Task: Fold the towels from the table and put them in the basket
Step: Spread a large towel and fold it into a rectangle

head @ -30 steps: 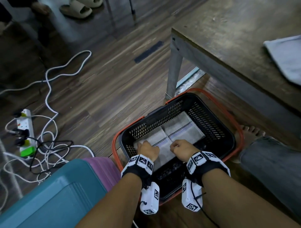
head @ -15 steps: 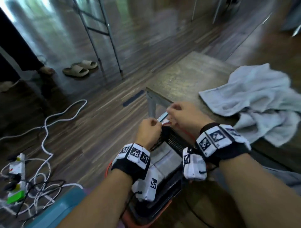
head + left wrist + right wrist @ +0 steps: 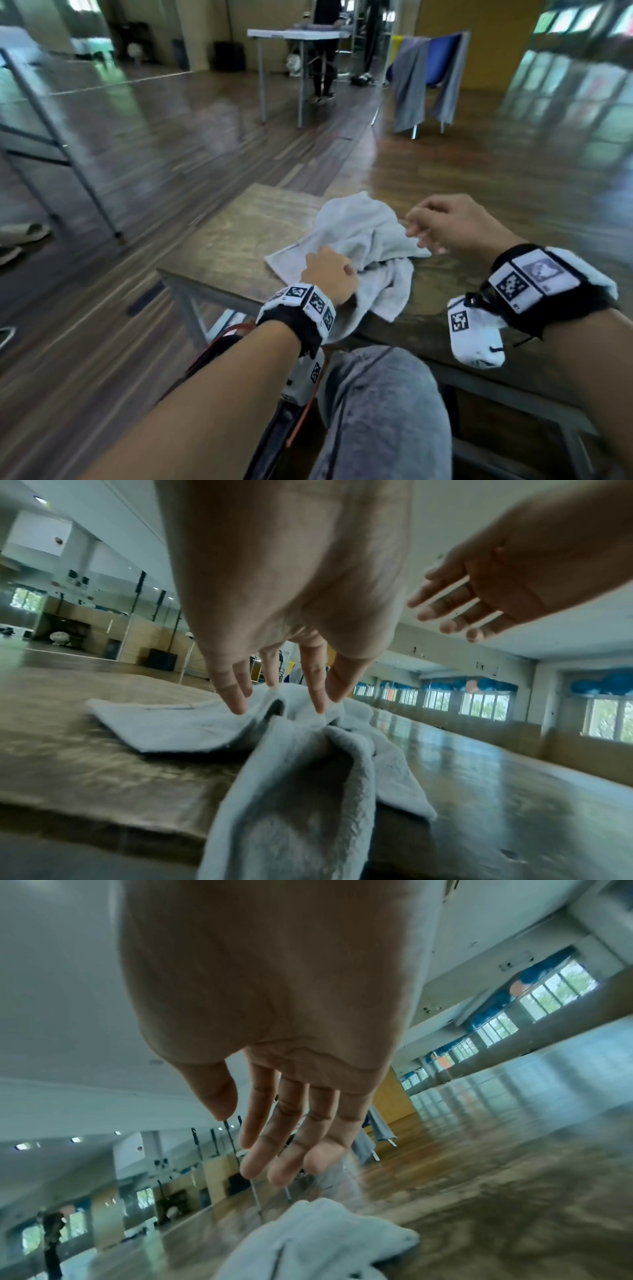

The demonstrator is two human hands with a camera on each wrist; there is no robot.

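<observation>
A crumpled pale grey towel (image 3: 359, 226) lies on the wooden table (image 3: 233, 240), with one end hanging over the near edge. My left hand (image 3: 329, 274) rests on its near part. In the left wrist view its straight fingers (image 3: 236, 702) touch a raised fold of the towel (image 3: 301, 791) without gripping it. My right hand (image 3: 442, 222) hovers above the towel's right side, fingers loose and holding nothing; the right wrist view shows this hand (image 3: 274, 1150) apart from the towel (image 3: 318, 1240) below. The black basket with a red rim (image 3: 222, 346) stands on the floor under my left forearm, mostly hidden.
My knee in grey trousers (image 3: 376, 411) is under the table's near edge. Far back stands a white folding table (image 3: 294, 34) with a person behind it. Grey cloth hangs on a rack (image 3: 411, 85). A metal frame (image 3: 68, 137) and slippers (image 3: 20, 233) are at the left.
Both hands left the folded towel in the basket and rose to the table. The view swung up. The left hand now touches the crumpled towel; the right hand hovers over it.
</observation>
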